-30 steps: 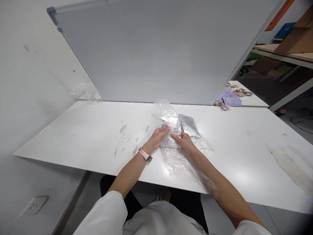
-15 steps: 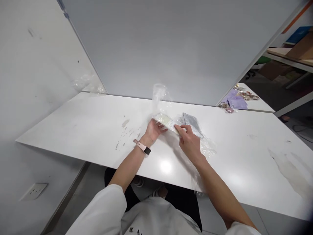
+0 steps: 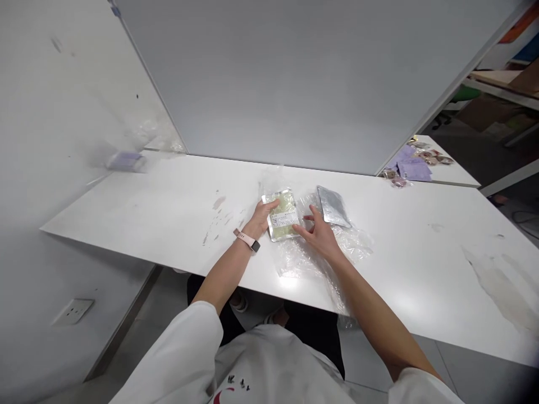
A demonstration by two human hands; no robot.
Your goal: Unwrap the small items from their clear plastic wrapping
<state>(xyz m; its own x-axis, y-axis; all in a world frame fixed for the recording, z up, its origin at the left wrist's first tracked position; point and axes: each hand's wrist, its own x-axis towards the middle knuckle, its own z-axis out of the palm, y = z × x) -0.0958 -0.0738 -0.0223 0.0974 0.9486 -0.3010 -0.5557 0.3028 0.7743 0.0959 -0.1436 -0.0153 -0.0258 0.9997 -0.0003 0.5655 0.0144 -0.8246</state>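
A flat green-and-silver foil packet (image 3: 283, 215) with a white printed label faces up in front of me. My left hand (image 3: 261, 217) grips its left side, thumb lying on top. Fingers apart, my right hand (image 3: 319, 231) is at the packet's lower right corner, the index fingertip at or touching its edge. Crumpled clear plastic wrap (image 3: 295, 259) spreads under and around the packet and trails over the table's front edge. To the right of it, a plain silver foil packet (image 3: 332, 206) lies partly on the plastic.
The white table (image 3: 168, 202) has scuffs and meets a grey partition (image 3: 273, 84) at the back. Lilac packets (image 3: 411, 168) and small bagged items lie beyond it at the right. A blurred lilac packet (image 3: 125, 161) shows by the left wall.
The green packet has turned from tilted, nearly edge-on, to facing up. My left hand now has its thumb over it, and my right hand's fingers have spread. The plastic has dropped lower.
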